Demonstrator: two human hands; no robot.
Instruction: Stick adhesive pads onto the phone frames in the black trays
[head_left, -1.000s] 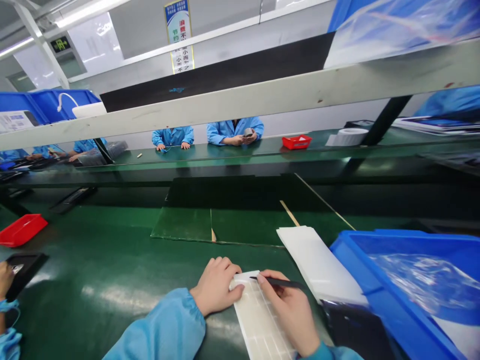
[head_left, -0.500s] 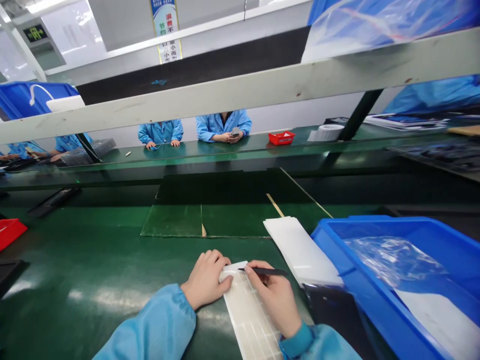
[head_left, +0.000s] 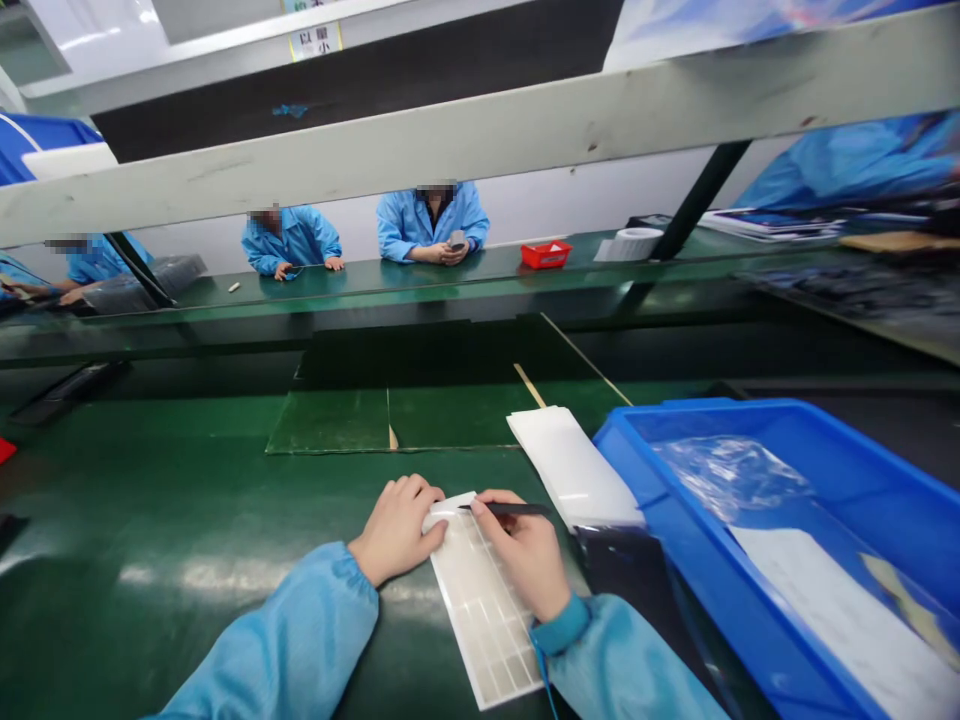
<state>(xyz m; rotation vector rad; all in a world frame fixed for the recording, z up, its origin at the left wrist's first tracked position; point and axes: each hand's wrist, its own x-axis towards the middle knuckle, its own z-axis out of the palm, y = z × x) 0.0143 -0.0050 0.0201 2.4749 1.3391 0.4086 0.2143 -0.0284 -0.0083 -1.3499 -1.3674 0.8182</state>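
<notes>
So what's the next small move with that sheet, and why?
Probably bring the tip of the thin black tool down onto the top of the gridded white sheet. The right hand holds the tool pen-style across the sheet's top end, and the left hand rests on the sheet's upper edge, seemingly steadying it on the green mat.

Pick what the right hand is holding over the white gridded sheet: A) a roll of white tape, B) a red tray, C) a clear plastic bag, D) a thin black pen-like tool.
D. The right hand pinches a thin black pen-like tool just above the white gridded sheet, while the left hand rests on that sheet's edge.
</notes>
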